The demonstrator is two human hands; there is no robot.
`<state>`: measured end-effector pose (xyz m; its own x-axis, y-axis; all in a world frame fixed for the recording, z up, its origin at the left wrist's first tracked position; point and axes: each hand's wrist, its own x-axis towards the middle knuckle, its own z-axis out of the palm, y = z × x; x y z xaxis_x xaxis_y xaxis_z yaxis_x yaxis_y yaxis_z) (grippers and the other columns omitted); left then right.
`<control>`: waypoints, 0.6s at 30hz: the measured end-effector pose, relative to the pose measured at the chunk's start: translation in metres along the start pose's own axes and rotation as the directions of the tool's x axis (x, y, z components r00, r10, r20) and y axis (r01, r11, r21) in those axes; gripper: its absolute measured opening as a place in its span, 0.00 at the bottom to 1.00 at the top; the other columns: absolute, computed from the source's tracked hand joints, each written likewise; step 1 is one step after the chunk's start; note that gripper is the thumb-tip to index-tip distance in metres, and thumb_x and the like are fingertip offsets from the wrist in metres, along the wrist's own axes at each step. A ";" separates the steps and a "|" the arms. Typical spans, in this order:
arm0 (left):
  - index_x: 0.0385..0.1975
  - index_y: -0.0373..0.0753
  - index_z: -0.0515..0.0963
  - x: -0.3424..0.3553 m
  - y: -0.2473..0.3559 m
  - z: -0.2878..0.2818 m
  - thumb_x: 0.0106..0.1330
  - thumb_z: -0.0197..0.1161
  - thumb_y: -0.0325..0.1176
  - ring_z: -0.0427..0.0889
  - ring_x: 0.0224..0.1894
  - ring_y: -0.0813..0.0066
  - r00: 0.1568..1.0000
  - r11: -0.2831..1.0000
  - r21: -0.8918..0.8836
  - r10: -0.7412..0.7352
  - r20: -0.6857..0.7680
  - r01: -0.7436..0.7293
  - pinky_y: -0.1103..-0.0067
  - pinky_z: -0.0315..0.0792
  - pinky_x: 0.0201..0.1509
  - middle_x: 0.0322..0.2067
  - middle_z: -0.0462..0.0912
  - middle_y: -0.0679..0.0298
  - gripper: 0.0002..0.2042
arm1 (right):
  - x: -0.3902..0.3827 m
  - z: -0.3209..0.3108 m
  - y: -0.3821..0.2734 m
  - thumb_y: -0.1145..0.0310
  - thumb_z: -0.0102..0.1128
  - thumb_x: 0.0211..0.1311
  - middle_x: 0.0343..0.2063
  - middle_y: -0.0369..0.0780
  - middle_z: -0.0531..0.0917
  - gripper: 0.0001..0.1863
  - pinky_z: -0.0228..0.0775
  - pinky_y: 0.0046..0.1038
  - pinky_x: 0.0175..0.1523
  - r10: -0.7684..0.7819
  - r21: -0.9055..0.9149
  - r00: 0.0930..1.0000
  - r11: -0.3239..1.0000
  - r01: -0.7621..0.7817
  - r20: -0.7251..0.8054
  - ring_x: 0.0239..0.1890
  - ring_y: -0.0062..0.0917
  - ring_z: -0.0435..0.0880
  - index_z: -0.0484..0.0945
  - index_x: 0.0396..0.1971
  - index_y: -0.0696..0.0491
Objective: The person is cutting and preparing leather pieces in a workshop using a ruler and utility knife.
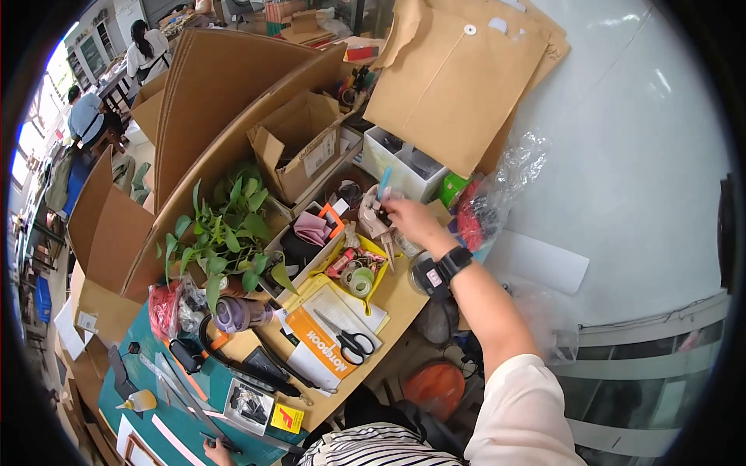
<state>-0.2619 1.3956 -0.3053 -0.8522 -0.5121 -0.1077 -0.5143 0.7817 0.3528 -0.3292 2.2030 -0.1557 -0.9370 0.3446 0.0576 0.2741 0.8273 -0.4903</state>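
At the centre of the frame, right hand [412,219]: fingers bent inward and drawn close together, tips at the lower end of an upright blue stick [385,182] and against a pale pinkish holder [371,220]; whether closed on the stick or merely touching, cannot tell. On the same wrist, black watch [453,265].

At the lower left edge, left hand [218,452]: mostly cut off by the frame, fingers bent at the dark lower end of a long grey bar [203,422]; firmness of grip, cannot tell. Beneath the bar, green mat [214,380].

Just below the holder, at mid-frame, yellow tray [376,293] with tape rolls and small items. Below the tray, black-handled scissors [355,347], blades lying across an orange and white notebook [320,342].

Left of centre, leafy green plant [227,233]; beneath it, purple jar [235,314]. Lower left, yellow box [287,418] and small glue bottle [141,401]. Upper centre, large brown envelope [458,78], above a white container [406,172].
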 end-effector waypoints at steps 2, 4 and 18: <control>0.41 0.25 0.76 -0.006 0.005 -0.003 0.50 0.72 0.33 0.81 0.36 0.62 0.999 0.999 0.025 0.044 0.003 -0.044 0.71 0.73 0.44 0.36 0.82 0.48 0.22 | 0.009 0.001 0.009 0.65 0.59 0.52 0.29 0.46 0.81 0.08 0.71 0.40 0.37 -0.056 0.085 0.989 0.994 0.068 -0.136 0.33 0.42 0.79 0.81 0.26 0.53; 0.38 0.24 0.77 -0.011 0.010 -0.007 0.50 0.71 0.31 0.81 0.35 0.61 0.991 0.990 0.053 0.132 0.030 -0.134 0.70 0.74 0.43 0.35 0.82 0.48 0.19 | 0.013 -0.001 0.013 0.66 0.58 0.51 0.31 0.44 0.81 0.06 0.71 0.40 0.40 -0.088 -0.127 0.996 0.988 0.089 0.011 0.37 0.40 0.79 0.82 0.26 0.51; 0.52 0.34 0.67 -0.027 -0.005 0.000 0.51 0.68 0.27 0.72 0.46 0.53 0.997 1.000 0.010 0.031 -0.072 -0.030 0.66 0.67 0.53 0.44 0.70 0.50 0.27 | 0.034 0.017 0.000 0.59 0.57 0.53 0.30 0.38 0.81 0.11 0.69 0.42 0.43 -0.129 -0.391 0.979 0.902 0.183 0.160 0.42 0.35 0.77 0.83 0.23 0.49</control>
<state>-0.2362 1.4062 -0.3042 -0.8583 -0.5123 -0.0297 -0.4896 0.8003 0.3462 -0.3649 2.2067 -0.1684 -0.9870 0.1594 -0.0196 0.1606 0.9828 -0.0916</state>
